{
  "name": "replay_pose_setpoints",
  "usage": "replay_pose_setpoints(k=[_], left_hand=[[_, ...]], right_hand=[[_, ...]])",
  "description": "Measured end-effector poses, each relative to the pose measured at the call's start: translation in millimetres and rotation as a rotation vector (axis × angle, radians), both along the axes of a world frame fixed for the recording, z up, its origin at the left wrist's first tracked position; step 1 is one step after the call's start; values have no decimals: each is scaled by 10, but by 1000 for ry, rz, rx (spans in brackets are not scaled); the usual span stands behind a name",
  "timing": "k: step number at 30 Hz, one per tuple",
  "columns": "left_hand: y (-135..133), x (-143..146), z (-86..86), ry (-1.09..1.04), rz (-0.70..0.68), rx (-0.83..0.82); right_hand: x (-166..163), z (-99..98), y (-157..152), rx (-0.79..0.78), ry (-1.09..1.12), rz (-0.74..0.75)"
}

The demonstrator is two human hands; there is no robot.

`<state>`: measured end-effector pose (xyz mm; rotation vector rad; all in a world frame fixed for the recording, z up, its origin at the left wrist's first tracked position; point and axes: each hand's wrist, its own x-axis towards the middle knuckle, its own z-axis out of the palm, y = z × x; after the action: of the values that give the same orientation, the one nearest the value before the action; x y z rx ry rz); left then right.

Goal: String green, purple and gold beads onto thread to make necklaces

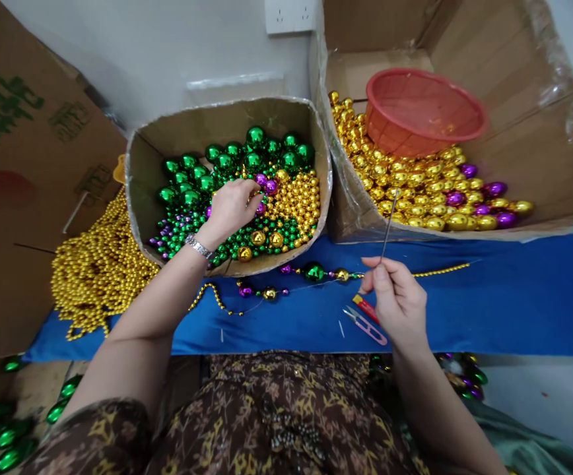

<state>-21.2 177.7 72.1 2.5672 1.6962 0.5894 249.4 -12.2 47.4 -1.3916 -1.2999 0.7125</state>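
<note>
My left hand (234, 210) reaches into a cardboard box (142, 158) of green, gold and purple beads. Its fingers curl together beside some purple beads (267, 185); whatever they pinch is hidden. My right hand (398, 297) pinches a long thin needle (389, 227) that points up and away over the blue cloth. A strung strand of mixed beads (313, 271) lies between the box and my right hand. Nearer me, thread runs past another gold bead (269, 293). Below my right hand lie pink-handled thread snips (367, 326) and a small red-and-yellow item (366, 307).
A larger carton (509, 132) on the right holds gold and purple beads and a red plastic basket (428, 109). Gold bead chains (101, 264) are heaped at the left on the blue cloth (514, 290). Green balls (12, 432) lie below, at lower left.
</note>
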Motion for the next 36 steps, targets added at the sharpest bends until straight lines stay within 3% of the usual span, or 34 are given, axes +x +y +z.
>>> replay_pose_setpoints(k=[8, 14, 17, 21, 23, 26, 29, 36], left_hand=[[555, -826, 209, -127, 440, 84], [548, -1119, 150, 90, 523, -145], [486, -1182, 39, 172, 474, -277], [396, -1192, -81, 131, 389, -313], [300, -1124, -71, -35, 382, -278], [68, -909, 31, -531, 288, -217], [-202, -617, 143, -904, 121, -308], [-545, -166, 103, -1134, -58, -565]], right_hand=[[47, -104, 55, -17, -23, 1], [-50, -89, 107, -8, -65, 62], [-83, -66, 110, -13, -79, 64], [-124, -43, 98, -20, -88, 98], [-151, -38, 88, -22, -89, 123], [-203, -36, 75, -18, -89, 159], [-265, -40, 69, -17, -132, 202], [-370, -72, -3, -2, -269, 258]])
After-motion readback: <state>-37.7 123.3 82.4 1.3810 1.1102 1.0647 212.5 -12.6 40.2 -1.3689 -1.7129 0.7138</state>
